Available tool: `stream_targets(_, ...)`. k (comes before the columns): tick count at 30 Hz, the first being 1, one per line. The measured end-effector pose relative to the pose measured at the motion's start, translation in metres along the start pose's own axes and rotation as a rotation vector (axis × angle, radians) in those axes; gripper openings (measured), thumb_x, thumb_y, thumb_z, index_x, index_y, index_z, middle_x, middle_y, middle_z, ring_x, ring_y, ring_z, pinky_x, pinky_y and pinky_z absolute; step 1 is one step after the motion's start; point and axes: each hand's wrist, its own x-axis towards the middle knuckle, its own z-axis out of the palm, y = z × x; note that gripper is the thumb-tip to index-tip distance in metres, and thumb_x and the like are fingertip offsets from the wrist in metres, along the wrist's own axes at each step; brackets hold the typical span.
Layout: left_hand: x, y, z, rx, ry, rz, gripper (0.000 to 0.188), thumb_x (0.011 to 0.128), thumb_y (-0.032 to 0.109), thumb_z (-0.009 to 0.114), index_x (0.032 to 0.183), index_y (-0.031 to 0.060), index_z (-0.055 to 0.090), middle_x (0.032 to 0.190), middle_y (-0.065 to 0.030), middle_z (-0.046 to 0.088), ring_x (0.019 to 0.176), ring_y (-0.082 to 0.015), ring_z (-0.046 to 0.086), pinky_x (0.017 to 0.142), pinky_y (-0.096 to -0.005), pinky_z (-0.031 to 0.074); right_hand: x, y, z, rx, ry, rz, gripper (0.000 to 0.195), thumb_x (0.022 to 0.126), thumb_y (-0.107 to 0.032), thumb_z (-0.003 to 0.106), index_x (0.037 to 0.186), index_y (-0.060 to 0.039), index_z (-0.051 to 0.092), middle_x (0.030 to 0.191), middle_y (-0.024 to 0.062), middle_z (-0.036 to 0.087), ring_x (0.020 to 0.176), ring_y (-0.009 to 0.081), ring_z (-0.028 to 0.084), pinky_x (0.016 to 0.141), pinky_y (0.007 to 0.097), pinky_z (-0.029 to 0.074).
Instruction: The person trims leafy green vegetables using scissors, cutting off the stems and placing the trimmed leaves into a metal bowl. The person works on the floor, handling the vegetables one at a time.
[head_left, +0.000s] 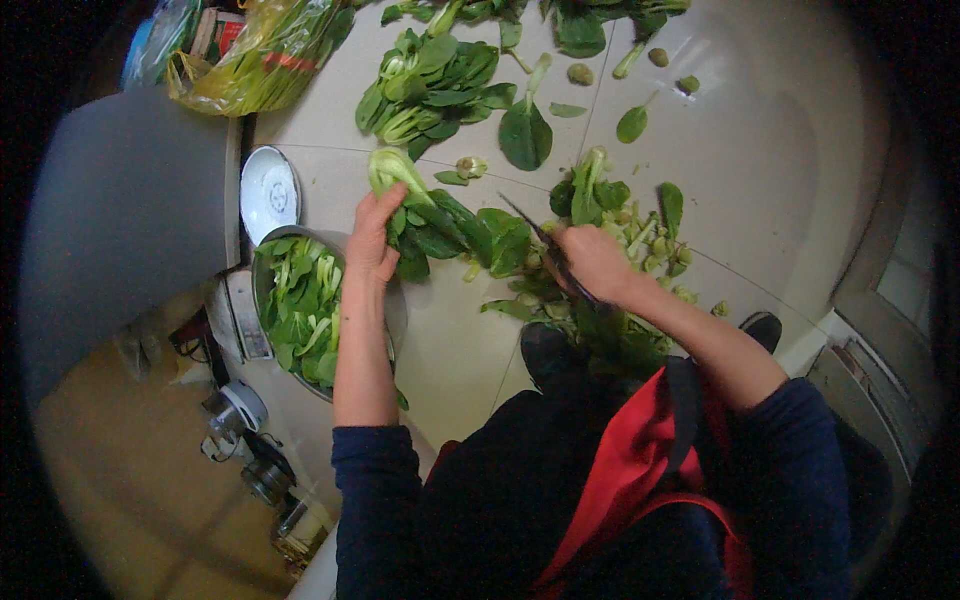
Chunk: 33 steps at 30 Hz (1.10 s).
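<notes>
My left hand (377, 225) holds a head of bok choy (442, 217) by its pale base, with the leaves pointing right. In my right hand (592, 259) is a knife (529, 219), its blade directed up and left, just right of those leaves. Beneath my left forearm, partly hidden, a round metal pot (259, 292) contains many loose bok choy leaves (300, 300). Trimmed stem ends and leaves (652, 244) lie heaped on the tiled floor around my right hand. Whole bok choy (427, 82) are piled further up on the floor.
A white enamel-like dish (262, 187) leans beside the pot. Yellow and clear plastic bags (262, 67) with greens lie at upper left, above a large grey surface (135, 210). Single leaves (525, 133) and cut ends (580, 73) are scattered on the tiles. My shoe (551, 349) touches the trimmings.
</notes>
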Motion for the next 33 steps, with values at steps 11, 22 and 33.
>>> stream_targets(11,-0.026,-0.013,0.047,0.498,-0.484,0.044,0.026,0.081,0.024,0.066,0.096,0.0031,0.059,0.086,-0.0023,0.061,0.078,-0.0102,0.055,0.071,-0.0260,0.046,0.021,-0.008,-0.034,0.021,-0.021,-0.370,0.031,0.074,-0.012,0.059,0.099,0.0048,0.052,0.090,0.0258,0.059,0.090,0.0424,0.058,0.077,0.0467,0.049)
stream_targets(22,-0.039,-0.020,0.038,0.681,-0.496,-0.053,0.019,0.085,0.023,0.060,0.087,0.0040,0.058,0.076,-0.0011,0.059,0.071,-0.0093,0.052,0.066,-0.0252,0.043,0.023,-0.014,-0.033,0.106,-0.292,-0.373,0.023,0.074,-0.007,0.059,0.093,0.0036,0.053,0.070,0.0228,0.056,0.073,0.0403,0.059,0.066,0.0450,0.047)
stream_targets(33,0.008,-0.021,0.055,0.252,-0.077,-0.054,0.023,0.077,0.017,0.069,0.093,0.0010,0.062,0.073,-0.0027,0.059,0.063,-0.0115,0.054,0.060,-0.0265,0.044,0.012,0.023,0.000,0.232,-0.095,-0.018,0.011,0.063,-0.007,0.059,0.068,0.0026,0.060,0.060,0.0253,0.056,0.064,0.0434,0.060,0.056,0.0472,0.048)
